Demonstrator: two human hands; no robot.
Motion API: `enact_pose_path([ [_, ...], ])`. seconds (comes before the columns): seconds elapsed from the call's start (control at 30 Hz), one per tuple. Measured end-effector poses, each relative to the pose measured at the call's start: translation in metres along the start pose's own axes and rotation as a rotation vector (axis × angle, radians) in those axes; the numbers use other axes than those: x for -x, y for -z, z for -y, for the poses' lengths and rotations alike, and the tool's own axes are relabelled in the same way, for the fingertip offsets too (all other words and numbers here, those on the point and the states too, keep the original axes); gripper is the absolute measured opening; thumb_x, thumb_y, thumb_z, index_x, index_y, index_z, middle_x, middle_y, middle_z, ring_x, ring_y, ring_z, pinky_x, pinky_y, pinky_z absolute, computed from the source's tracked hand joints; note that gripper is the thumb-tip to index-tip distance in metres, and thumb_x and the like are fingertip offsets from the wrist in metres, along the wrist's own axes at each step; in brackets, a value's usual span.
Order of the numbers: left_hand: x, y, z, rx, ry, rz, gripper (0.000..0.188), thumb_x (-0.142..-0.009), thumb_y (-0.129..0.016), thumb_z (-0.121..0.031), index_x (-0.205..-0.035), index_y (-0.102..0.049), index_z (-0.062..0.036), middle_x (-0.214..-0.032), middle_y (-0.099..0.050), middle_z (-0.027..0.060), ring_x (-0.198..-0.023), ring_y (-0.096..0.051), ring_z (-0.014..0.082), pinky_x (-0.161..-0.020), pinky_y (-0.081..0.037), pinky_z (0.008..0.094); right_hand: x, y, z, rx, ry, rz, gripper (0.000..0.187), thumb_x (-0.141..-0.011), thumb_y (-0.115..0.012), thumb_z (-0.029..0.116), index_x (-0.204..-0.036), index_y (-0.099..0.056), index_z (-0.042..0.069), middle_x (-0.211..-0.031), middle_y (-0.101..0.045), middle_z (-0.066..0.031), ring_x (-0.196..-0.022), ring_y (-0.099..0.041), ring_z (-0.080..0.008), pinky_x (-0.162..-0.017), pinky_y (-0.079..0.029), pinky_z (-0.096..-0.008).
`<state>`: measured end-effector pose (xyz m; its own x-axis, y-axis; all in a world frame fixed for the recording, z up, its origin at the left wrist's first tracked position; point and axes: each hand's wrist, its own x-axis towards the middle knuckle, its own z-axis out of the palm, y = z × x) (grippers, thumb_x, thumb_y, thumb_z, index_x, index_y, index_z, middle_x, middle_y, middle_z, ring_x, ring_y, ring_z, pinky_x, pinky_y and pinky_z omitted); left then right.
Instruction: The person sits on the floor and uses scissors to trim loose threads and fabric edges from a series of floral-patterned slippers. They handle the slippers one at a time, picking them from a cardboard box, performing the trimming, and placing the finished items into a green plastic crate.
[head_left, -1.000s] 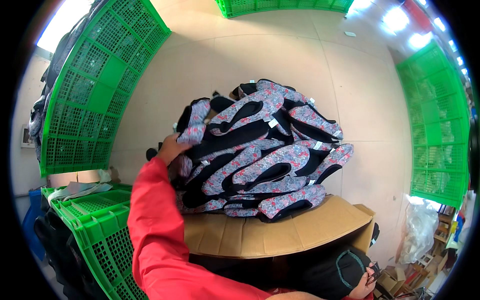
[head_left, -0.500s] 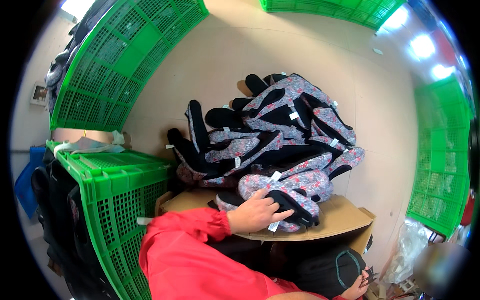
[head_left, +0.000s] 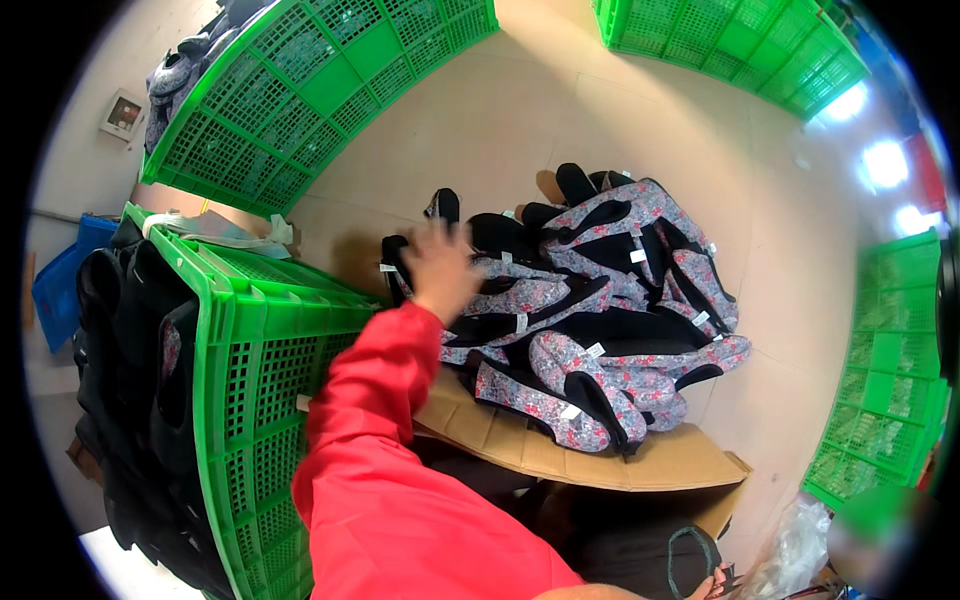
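Note:
A heap of soft padded pieces in grey and pink floral cloth, with black parts and small white tags, lies before me. Over the heap's left side is my left hand, its fingers spread and blurred, with nothing seen in it. It is nearest to a black upright piece; whether it touches the cloth I cannot tell. At the lower edge shows only part of my right hand, closed around a small dark pointed tool, mostly cut off. Beside it is black cloth with a dark green loop.
A cardboard box flap lies under the heap's near edge. Green mesh crates stand at left, far left, far right and right. Black padded pieces hang outside the left crate. Clear plastic lies lower right.
My left hand has left the near floral piece and moved up and left over the heap. That near piece now lies spread differently. My right hand sits lower, more cut off. The view has shifted.

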<state>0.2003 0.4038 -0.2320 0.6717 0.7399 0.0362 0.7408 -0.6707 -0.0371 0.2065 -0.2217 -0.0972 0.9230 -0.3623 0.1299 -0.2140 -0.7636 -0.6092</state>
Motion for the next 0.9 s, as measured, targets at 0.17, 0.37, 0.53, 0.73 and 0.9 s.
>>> enact_pose_path([
  [0.17,-0.019,-0.21,0.206,0.478,0.606,0.339,0.096,-0.061,-0.083,-0.047,-0.129,-0.049,0.0112,-0.124,-0.06,0.0257,-0.112,-0.06,0.0359,-0.098,-0.048,0.0407,-0.024,-0.008,-0.006,-0.015,0.05,0.029,0.029,-0.087,-0.071,0.02,-0.098,-0.066,-0.006,-0.101,-0.069,-0.0178,-0.09,-0.064,-0.0232,-0.084,-0.049,-0.0351],
  [0.37,-0.006,-0.178,0.153,1.298,0.829,0.432,0.073,-0.06,-0.081,-0.003,-0.125,-0.05,0.0033,-0.109,-0.064,0.0184,-0.096,-0.064,0.0322,-0.088,-0.053,0.0413,-0.004,0.005,-0.013,0.045,0.013,-0.042,0.031,-0.087,-0.073,0.022,-0.098,-0.066,-0.006,-0.102,-0.069,-0.0182,-0.09,-0.064,-0.0233,-0.084,-0.049,-0.0353],
  [0.53,-0.01,-0.166,0.165,1.005,0.68,0.237,0.079,-0.049,-0.078,-0.004,-0.123,-0.052,0.0053,-0.118,-0.06,0.0221,-0.109,-0.06,0.0336,-0.093,-0.05,0.0392,-0.005,0.008,-0.023,0.102,0.014,-0.033,0.033,-0.086,-0.073,0.023,-0.098,-0.065,-0.007,-0.102,-0.069,-0.0185,-0.09,-0.064,-0.0234,-0.084,-0.049,-0.0354],
  [0.73,-0.007,0.027,0.069,0.534,0.212,0.172,0.065,-0.06,-0.071,-0.007,-0.121,-0.051,-0.0035,-0.1,-0.065,0.0228,-0.096,-0.062,0.0427,-0.086,-0.051,0.0428,0.01,0.017,-0.059,0.042,-0.038,-0.077,0.04,-0.083,-0.077,0.03,-0.095,-0.066,-0.006,-0.096,-0.069,-0.0192,-0.085,-0.064,-0.0244,-0.08,-0.05,-0.0368],
  [0.9,0.041,0.133,-0.016,0.604,-0.558,-0.025,0.045,-0.061,-0.067,-0.005,-0.105,-0.065,-0.0092,-0.087,-0.064,0.0151,-0.081,-0.062,0.0361,-0.075,-0.052,0.044,0.011,0.009,-0.032,-0.099,0.123,-0.065,0.04,-0.081,-0.08,0.031,-0.089,-0.067,-0.006,-0.078,-0.067,-0.0175,-0.069,-0.061,-0.0255,-0.067,-0.05,-0.0386],
])
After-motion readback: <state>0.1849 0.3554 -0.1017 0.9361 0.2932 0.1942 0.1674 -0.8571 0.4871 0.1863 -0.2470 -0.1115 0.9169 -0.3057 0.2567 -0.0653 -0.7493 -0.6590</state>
